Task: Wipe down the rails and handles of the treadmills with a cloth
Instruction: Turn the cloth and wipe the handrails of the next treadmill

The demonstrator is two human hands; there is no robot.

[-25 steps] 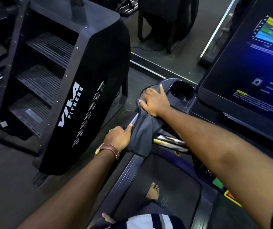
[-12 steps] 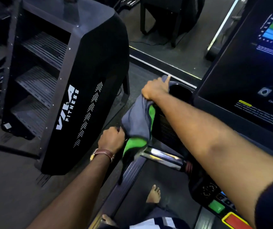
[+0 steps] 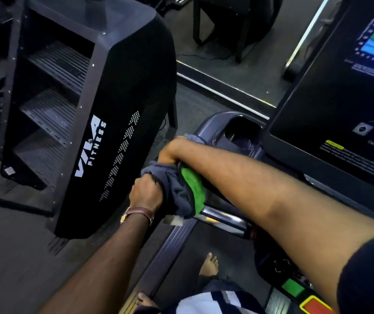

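Dark gym flooring [image 3: 11,257] is seen around a treadmill [image 3: 172,241], on whose belt bare feet [image 3: 208,265] are planted. At the treadmill's left front corner, a grey cloth [image 3: 172,189] with a green inner face is bunched over the side handrail, just short of the grey console moulding and its round cup holder [image 3: 241,134].

The cloth is gripped by both hands. The left hand [image 3: 146,192], marked by a brown-strapped wristwatch [image 3: 139,213], is closed in a fist round the cloth's lower left fold. The right hand [image 3: 172,149] is curled over the cloth's upper end against the moulding; its fingertips are hidden beneath the wrist, so the exact hold cannot be told, though it appears to be clamped on the fabric. The right forearm is stretched diagonally across the frame from the lower right.

A polished chrome bar [image 3: 222,218] is exposed just below the cloth's hanging edge, running right toward the console base. The lit touchscreen [image 3: 339,91] is set along the right edge, with green and red buttons [image 3: 293,288] at the bottom right.

A black stair-climber [image 3: 104,109] lettered "VIVA FITNESS" stands close on the left, and only a narrow strip of floor is left between its side panel and the treadmill's side rail. Wider open floor lies beyond the front edge.
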